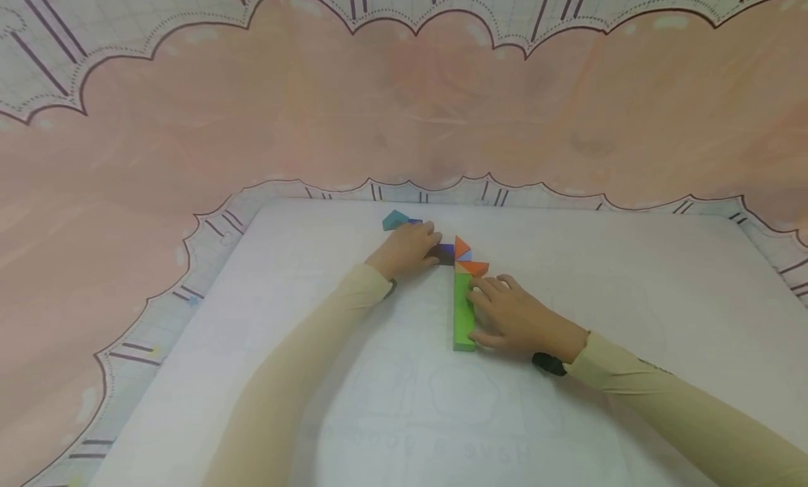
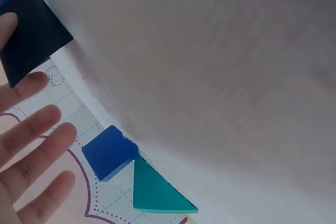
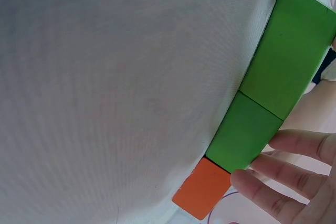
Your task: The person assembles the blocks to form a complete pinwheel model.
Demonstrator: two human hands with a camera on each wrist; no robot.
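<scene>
My left hand [image 1: 407,252] holds the left end of a dark blue block [image 1: 444,254] between thumb and forefinger; its other fingers are spread in the left wrist view. Past that block's right end lie an orange triangle [image 1: 462,248], a light blue piece [image 1: 466,256] and another orange piece [image 1: 477,269]. Below them a long green strip [image 1: 463,311] points toward me; the right wrist view shows it as two green blocks [image 3: 287,51] end to end. Along the strip's right side, my right hand [image 1: 514,318] rests its fingertips and thumb against the edge.
Beyond my left hand lie a teal triangular block [image 1: 395,220] and a blue block [image 2: 109,153], touching or nearly so. All the blocks are on a white tabletop [image 1: 379,403]. A patterned cloth with a scalloped border [image 1: 404,115] surrounds it.
</scene>
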